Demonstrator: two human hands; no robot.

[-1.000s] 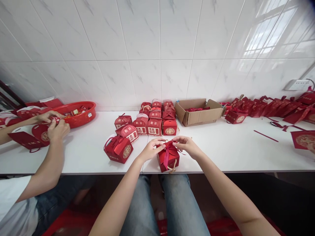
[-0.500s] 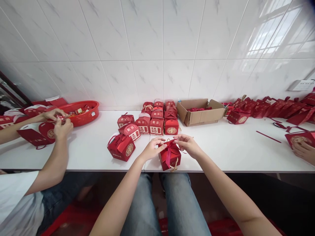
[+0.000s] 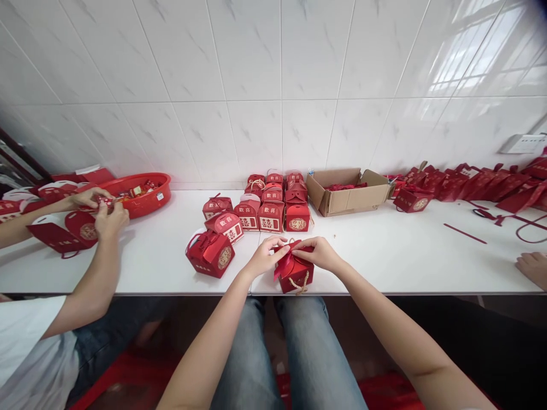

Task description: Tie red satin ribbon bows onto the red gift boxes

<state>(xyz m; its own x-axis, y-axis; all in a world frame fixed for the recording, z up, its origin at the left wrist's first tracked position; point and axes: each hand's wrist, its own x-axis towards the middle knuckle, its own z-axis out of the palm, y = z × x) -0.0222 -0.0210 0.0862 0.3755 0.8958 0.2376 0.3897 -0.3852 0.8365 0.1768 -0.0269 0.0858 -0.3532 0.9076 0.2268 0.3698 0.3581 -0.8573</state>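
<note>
A small red gift box (image 3: 296, 275) with a rope handle and a red ribbon (image 3: 287, 257) stands at the near edge of the white table (image 3: 384, 256), right in front of me. My left hand (image 3: 265, 257) pinches the ribbon at the box's top from the left. From the right, my right hand (image 3: 318, 252) pinches the same ribbon. Both hands' fingers are closed over the top of the box.
Several finished red boxes (image 3: 269, 208) stand behind, one more (image 3: 209, 253) to the left. A cardboard carton (image 3: 348, 192) sits at back right, with flat red boxes (image 3: 470, 182) beyond. A person on the left (image 3: 102, 219) handles items near a red basin (image 3: 141, 193). Another hand (image 3: 532, 266) rests at far right.
My hands have drawn closer together over the box's top, gathering the ribbon. The view shifted slightly. The hand at far right pulled back, and the flat red piece it held is out of view.
</note>
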